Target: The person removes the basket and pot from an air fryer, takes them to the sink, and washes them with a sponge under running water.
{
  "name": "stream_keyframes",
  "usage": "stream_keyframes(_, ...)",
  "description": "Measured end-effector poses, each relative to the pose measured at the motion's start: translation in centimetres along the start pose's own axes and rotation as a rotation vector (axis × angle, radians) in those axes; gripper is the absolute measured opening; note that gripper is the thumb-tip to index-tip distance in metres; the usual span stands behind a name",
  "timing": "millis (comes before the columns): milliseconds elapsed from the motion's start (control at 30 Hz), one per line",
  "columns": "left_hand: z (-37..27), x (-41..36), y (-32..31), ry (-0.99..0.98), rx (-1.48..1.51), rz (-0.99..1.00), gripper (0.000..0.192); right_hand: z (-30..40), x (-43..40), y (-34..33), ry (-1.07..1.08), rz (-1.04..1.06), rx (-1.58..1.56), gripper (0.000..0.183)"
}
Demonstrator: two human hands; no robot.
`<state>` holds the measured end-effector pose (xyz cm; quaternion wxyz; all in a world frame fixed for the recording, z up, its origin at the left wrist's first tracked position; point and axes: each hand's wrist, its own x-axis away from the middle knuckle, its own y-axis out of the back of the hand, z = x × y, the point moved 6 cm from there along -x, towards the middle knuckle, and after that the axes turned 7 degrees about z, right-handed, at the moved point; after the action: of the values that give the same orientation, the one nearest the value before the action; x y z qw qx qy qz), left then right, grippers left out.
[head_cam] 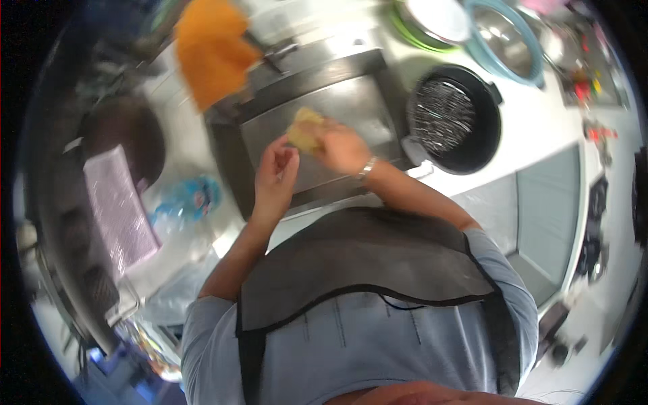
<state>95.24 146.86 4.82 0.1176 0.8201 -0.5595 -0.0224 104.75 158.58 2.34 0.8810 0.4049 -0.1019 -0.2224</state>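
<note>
A yellow sponge or folded cloth (304, 130), blurred, is in my right hand (344, 148), above the stainless steel sink (329, 104). A metal band circles my right wrist. Just left of the yellow piece is my left hand (277, 164), its fingers loosely curled and apart, with nothing seen in them. At the sink's back edge stands a faucet (283, 50). An orange cloth (215, 50) lies or hangs beside the sink's back left corner.
Right of the sink stands a black pot (483, 136) with a shiny wet interior. Behind it are a light-blue basin (536, 55) and green-rimmed bowls (405, 33). On the left are a blue-labelled plastic package (195, 197), a pink wrapped box (121, 212) and a dark round pan (126, 136).
</note>
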Motion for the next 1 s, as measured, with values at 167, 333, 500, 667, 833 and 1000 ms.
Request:
stream_keyframes(167,-4.3,6.7,7.1,-0.153,-0.523,-0.229,0.029,-10.3,3.4,-9.5,-0.224,0.391,0.037,0.037)
stream_keyframes(333,-9.0,10.2,13.8,-0.323,-0.936,-0.553,0.026,-0.7,-2.6,-10.6,-0.355,0.510,-1.317,0.046)
stream_keyframes(500,-7.8,13.3,21.1,-0.181,-0.890,-0.776,0.024,13.6,-6.3,-9.6,-0.279,0.837,-1.694,0.042)
stream_keyframes(667,-2.5,14.5,25.6,0.232,-1.001,-0.720,0.032,18.3,-9.8,-14.2,0.039,0.841,-1.543,0.040)
stream_keyframes(833,-2.2,13.5,24.0,0.098,-1.065,-0.561,0.031,20.8,-10.6,-14.5,0.251,0.714,-1.441,0.039)
stream_keyframes(1000,-1.9,13.7,23.6,0.112,-1.216,-0.500,0.039,21.9,-10.2,-14.8,-0.088,0.885,-1.871,0.037)
